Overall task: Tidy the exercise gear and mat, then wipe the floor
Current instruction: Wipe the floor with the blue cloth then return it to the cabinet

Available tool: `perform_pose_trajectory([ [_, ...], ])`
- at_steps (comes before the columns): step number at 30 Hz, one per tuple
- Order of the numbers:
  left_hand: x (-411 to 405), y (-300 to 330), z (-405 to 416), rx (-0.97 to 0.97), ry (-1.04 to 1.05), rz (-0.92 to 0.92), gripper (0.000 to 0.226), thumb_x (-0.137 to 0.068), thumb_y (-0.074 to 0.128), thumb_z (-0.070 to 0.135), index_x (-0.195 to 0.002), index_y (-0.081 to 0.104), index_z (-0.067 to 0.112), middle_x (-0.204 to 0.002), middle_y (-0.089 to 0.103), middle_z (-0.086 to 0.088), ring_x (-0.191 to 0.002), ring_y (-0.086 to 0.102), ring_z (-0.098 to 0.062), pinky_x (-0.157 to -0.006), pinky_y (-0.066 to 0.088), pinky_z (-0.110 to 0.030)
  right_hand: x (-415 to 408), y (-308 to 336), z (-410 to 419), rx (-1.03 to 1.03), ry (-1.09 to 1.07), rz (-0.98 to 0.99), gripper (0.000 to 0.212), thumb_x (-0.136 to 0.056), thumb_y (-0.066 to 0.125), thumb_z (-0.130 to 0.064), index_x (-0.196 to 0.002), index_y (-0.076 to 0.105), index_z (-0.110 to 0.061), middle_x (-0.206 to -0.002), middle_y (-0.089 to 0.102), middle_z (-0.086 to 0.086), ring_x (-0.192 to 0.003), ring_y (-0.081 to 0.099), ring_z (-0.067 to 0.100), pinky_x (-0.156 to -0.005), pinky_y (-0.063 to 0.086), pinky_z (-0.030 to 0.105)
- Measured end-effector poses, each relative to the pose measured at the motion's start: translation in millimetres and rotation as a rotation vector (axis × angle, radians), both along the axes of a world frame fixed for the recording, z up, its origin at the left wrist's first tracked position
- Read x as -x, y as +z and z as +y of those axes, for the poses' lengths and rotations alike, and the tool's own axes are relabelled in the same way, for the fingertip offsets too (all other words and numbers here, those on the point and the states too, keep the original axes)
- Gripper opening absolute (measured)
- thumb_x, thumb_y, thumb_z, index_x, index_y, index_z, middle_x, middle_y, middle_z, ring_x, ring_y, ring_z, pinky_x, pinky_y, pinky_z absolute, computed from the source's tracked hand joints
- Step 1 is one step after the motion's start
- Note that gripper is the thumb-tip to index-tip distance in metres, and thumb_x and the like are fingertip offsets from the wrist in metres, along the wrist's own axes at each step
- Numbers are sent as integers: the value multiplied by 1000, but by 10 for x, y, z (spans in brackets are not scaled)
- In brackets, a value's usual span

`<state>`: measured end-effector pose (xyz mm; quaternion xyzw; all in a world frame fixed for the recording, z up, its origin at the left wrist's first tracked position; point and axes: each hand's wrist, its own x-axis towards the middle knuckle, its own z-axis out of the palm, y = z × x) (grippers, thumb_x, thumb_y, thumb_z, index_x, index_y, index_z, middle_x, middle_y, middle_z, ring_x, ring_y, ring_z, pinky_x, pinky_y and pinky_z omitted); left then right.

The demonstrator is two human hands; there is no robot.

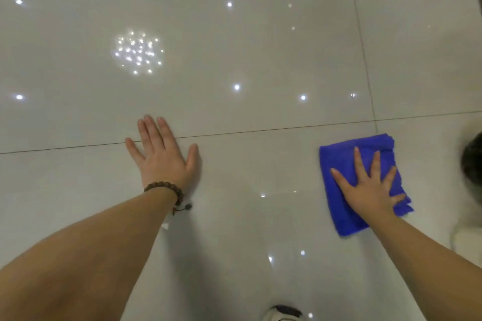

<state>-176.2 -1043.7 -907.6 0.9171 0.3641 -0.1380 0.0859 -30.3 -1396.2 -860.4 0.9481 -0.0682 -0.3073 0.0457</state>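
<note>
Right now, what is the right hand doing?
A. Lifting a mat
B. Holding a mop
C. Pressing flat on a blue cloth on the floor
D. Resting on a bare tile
C: the right hand lies with fingers spread on the folded blue cloth, which rests on the tiled floor.

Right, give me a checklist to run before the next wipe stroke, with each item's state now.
1. Right hand flat on the blue cloth: ok.
2. Cloth folded and lying flat on the tiled floor: ok.
3. Left hand braced flat on the floor, apart from the cloth: ok.
4. Floor between the hands free of gear: ok.
5. Dark blurred object at the right edge clear of the stroke: cannot tell.
6. Cloth damp: cannot tell.
</note>
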Motion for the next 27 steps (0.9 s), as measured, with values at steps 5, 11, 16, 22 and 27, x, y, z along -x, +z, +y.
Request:
perform_pose_trajectory([
  [5, 11, -25, -9, -10, 8, -15, 87, -89, 14, 61, -152, -6, 4, -159, -10, -18, -147, -15, -28, -115, -5, -59, -138, -51, 344, -98, -184, -122, 95, -60, 9, -89, -145, -11, -50, -159, -19, -3, -144, -18, 35, -108, -3, 69],
  [11, 35, -75, 16, -16, 12, -68, 80, -92, 20, 54, -152, 2, 4, -160, -3, -18, -148, -7, -29, -116, -2, -59, 498, -383, 1795, -360, 929, -258, 75, -80, 21, -80, -147, 14, -48, -161, 4, -2, -146, -6, 36, -108, -2, 70],
  [16, 48, -104, 3, -29, 15, -107, 75, -95, 13, 52, -153, 0, 7, -161, -5, -14, -148, -9, -26, -117, -4, -56, -115, -419, 619, -218, 562, -366, 76, -80, 19, -82, -147, 5, -49, -160, -1, -9, -147, -7, 27, -112, -5, 64],
  [22, 40, -130, -29, -82, 54, -71, 73, -94, 7, 53, -153, 0, 12, -161, -6, -10, -148, -10, -24, -112, -5, -65, -296, -360, 547, -138, -21, -385, 75, -85, 14, -77, -150, 0, -43, -161, -8, -2, -146, -12, 33, -109, -8, 68],
  [27, 178, -30, 43, 142, 61, -421, 77, -88, 17, 56, -153, 13, 14, -161, 5, -10, -149, -3, -22, -117, -5, -55, 456, -519, 1438, -371, 1105, -370, 70, -87, 23, -73, -149, 14, -42, -160, 3, -1, -146, 1, 35, -110, -7, 67],
])
